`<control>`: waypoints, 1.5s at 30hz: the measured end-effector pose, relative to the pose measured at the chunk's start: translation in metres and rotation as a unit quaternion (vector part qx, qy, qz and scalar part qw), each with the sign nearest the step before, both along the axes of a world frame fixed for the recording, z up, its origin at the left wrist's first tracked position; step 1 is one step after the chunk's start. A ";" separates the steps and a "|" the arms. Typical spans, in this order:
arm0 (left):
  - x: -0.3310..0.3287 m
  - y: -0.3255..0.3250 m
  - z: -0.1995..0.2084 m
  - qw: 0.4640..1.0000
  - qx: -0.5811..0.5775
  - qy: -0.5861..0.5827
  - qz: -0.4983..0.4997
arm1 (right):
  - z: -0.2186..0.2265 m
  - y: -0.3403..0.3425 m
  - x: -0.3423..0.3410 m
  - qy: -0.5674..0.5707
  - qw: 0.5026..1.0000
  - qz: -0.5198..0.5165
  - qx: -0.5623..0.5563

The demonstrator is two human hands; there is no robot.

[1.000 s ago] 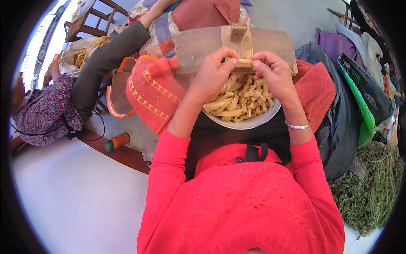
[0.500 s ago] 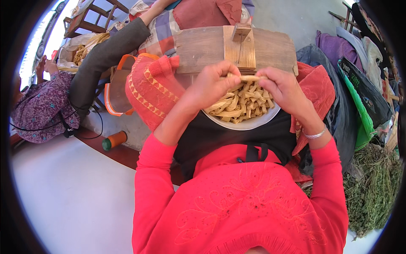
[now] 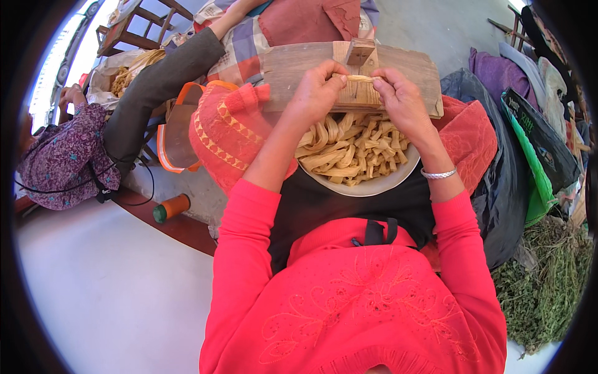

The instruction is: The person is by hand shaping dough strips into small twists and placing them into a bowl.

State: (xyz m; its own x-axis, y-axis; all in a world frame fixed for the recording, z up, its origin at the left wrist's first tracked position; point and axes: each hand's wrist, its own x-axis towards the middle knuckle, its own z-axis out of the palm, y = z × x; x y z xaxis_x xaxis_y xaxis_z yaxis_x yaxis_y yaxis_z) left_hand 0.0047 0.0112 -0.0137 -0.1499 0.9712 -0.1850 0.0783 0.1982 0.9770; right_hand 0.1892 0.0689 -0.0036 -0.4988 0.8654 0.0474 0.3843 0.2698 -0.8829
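Observation:
My left hand [image 3: 316, 95] and my right hand [image 3: 403, 103] both pinch a short, pale yellow fibrous strip [image 3: 360, 78], one end each. The strip lies level between my fingertips, over a wooden board [image 3: 286, 70] and just on my side of the wooden block [image 3: 360, 52] standing on it. Whether the strip touches the board I cannot tell. Below my hands, a white basin [image 3: 369, 191] rests on my lap, heaped with yellow-tan strips [image 3: 350, 153]; long looped ones lie at its left and short cut pieces at its right.
Red cloths [image 3: 227, 128] flank the board. Another person in a purple patterned top [image 3: 68, 156] sits at the left. An orange spool [image 3: 171, 207] lies on the floor. At the right are a black plastic bag [image 3: 476, 93], a green-edged bag [image 3: 539, 181] and dried plants [image 3: 548, 280].
Both hands have moved away from me with the strip, from above the basin to over the board. More of the basin's strips show now.

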 end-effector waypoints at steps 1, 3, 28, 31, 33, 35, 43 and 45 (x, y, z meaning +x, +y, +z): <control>0.000 0.001 -0.002 1.000 0.011 0.017 0.002 | -0.001 0.000 -0.001 0.001 1.000 0.001 0.020; -0.002 0.004 -0.011 0.998 0.031 0.051 0.006 | 0.000 0.001 -0.001 -0.022 1.000 0.001 0.014; 0.034 -0.097 -0.017 0.873 0.049 0.486 0.010 | -0.070 -0.063 0.067 -0.299 0.936 0.143 0.122; 0.044 -0.103 -0.019 0.822 0.036 0.569 -0.011 | -0.070 -0.062 0.070 -0.314 0.930 0.120 0.149; 0.050 -0.106 -0.016 0.798 0.023 0.602 -0.003 | -0.065 -0.067 0.072 -0.258 0.935 0.092 0.227; 0.046 -0.108 -0.028 0.773 0.001 0.634 -0.004 | -0.060 -0.071 0.070 -0.197 0.943 0.078 0.257; 0.058 -0.120 -0.020 0.810 0.126 0.572 -0.035 | -0.068 -0.101 0.057 -0.197 0.953 0.183 0.138; 0.063 -0.123 -0.029 0.842 0.119 0.520 -0.082 | -0.071 -0.112 0.044 -0.238 0.927 0.186 0.222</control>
State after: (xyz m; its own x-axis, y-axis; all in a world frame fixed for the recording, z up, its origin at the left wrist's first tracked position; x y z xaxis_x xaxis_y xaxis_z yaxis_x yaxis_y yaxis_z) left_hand 0.0678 -0.1118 -0.0424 0.0295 0.9856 0.1666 0.9231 -0.0908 0.3736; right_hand 0.2332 -0.0432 -0.0749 -0.8153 0.5764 0.0557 0.5086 0.7587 -0.4070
